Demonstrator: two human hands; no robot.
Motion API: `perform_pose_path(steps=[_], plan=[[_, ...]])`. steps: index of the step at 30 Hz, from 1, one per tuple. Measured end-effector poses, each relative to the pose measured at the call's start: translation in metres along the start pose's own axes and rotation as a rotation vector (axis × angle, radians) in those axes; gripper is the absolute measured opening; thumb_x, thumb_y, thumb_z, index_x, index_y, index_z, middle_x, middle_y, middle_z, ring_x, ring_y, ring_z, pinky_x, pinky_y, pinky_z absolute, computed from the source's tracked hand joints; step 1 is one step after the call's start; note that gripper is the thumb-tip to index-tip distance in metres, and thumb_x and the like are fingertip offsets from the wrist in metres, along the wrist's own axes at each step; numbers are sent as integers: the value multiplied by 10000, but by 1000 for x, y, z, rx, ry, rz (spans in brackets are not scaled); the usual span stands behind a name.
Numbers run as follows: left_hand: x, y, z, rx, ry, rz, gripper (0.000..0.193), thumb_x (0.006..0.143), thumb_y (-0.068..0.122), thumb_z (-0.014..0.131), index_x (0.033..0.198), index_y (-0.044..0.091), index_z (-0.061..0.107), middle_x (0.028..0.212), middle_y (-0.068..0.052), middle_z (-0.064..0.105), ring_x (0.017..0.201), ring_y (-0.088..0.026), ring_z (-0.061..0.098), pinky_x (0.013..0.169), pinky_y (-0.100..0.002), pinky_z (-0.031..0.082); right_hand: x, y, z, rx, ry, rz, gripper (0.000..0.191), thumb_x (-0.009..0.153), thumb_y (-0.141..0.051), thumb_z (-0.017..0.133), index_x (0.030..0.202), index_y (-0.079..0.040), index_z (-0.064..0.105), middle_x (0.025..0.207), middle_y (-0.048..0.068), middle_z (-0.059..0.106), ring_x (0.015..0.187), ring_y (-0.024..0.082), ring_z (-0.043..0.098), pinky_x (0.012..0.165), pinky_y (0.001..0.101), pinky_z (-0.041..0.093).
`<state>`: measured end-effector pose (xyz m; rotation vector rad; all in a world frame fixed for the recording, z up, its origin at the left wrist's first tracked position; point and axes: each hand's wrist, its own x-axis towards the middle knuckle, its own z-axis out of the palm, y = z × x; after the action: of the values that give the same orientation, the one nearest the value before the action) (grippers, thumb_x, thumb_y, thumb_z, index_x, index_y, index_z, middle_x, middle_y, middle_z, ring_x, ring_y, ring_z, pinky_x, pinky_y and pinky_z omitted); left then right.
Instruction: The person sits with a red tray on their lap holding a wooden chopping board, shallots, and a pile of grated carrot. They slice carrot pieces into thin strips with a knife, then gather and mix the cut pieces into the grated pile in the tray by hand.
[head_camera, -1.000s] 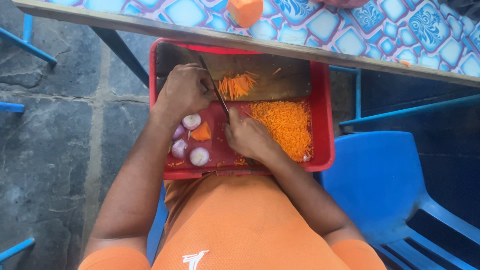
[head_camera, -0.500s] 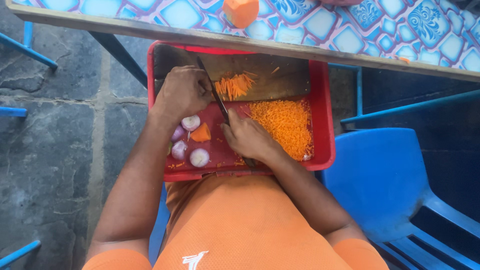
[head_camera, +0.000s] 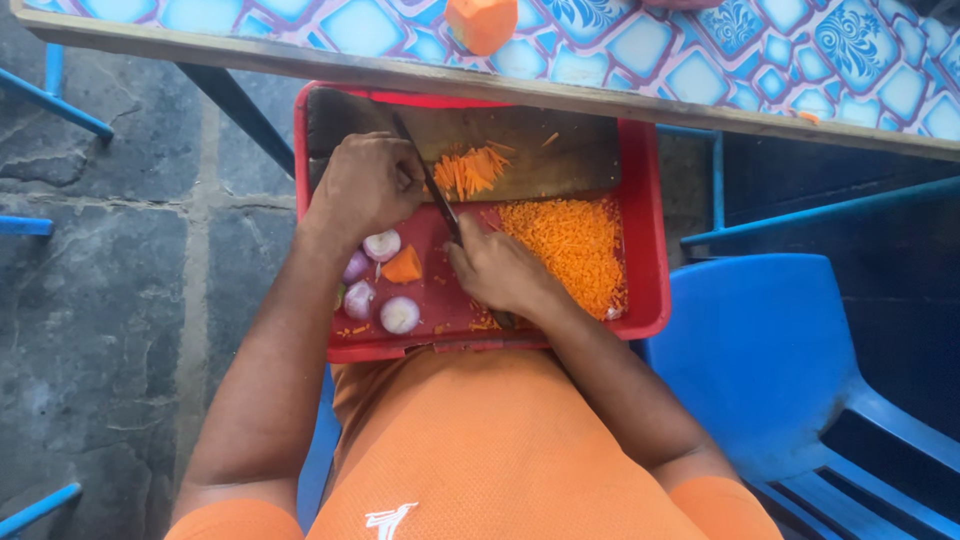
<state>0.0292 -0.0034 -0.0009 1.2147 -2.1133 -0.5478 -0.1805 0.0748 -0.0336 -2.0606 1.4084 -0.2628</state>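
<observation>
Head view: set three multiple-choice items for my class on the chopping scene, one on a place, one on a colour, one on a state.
1. Where does the tray rest?
A. on the person's lap
B. on the floor
C. on the blue chair

2. What colour is the tray?
A. green
B. red
C. white

3. In what state is the carrot pile at the tray's right side?
A. whole
B. in thick rounds
C. finely chopped

Answers:
1 A, the tray sits against the orange shirt, below the table edge.
2 B, its rim is red all round.
3 C, the pile is tiny orange bits, beside longer strips on the board. The right hand holds the knife; the left hand is on the board by the blade.
</observation>
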Motion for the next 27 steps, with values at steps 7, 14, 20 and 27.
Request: perform_pose_path(steps=[7, 14, 20, 27], plan=[[1, 0, -1, -31, 0, 1, 54, 735, 99, 730, 773, 63, 742, 787, -141, 715, 774, -335, 718, 769, -446, 584, 9, 0, 7, -92, -23, 31, 331, 987, -237, 559, 1154, 26, 446, 734, 320, 660, 730, 533, 655, 701, 632, 509], [3, 3, -1, 1, -9, -4, 48, 721, 95, 721, 747, 61, 744, 774, -149, 714, 774, -351, 714, 760, -463, 574, -2, -2, -2, 27, -5, -4, 321, 1004, -261, 553, 1139, 16, 464, 803, 322, 666, 745, 528, 654, 674, 632, 502], [2, 3, -4, -17, 4, 1, 56, 727, 86, 699, 754, 53, 737, 796, -161, 711, 780, -358, 711, 760, -463, 576, 12, -4, 4, -73, -21, 10, 328, 981, -231, 549, 1154, 28, 446, 734, 315, 660, 724, 528, 652, 692, 640, 505], [2, 6, -4, 4, 24, 6, 57, 728, 81, 697, 754, 59, 743, 796, -152, 722, 790, -360, 711, 766, -471, 573, 5, -5, -3, 57, -3, 36, 314, 1000, -261, 554, 1123, 11, 458, 701, 317, 647, 705, 522, 653, 654, 630, 504]])
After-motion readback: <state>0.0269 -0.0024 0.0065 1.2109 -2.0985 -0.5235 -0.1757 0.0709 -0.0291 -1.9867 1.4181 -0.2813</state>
